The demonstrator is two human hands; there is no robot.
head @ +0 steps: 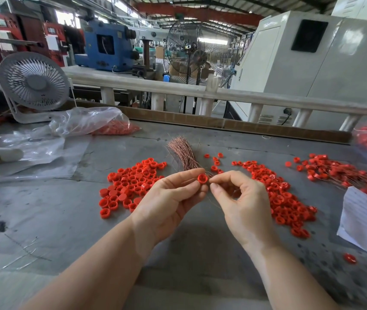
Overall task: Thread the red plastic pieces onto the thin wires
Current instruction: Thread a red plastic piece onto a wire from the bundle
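Left hand (173, 193) pinches a red cap (202, 179); right hand (238, 198) pinches a thin wire (209, 175). Aim the wire tip squarely at the cap's hole.

You get one wide-angle head view, looking forward and down from your own eye line. Your left hand (173, 193) and right hand (237, 198) sit close, mid-frame, over the grey table (44, 209). The upper half faces out onto the factory floor; edges bend, likely lens distortion.
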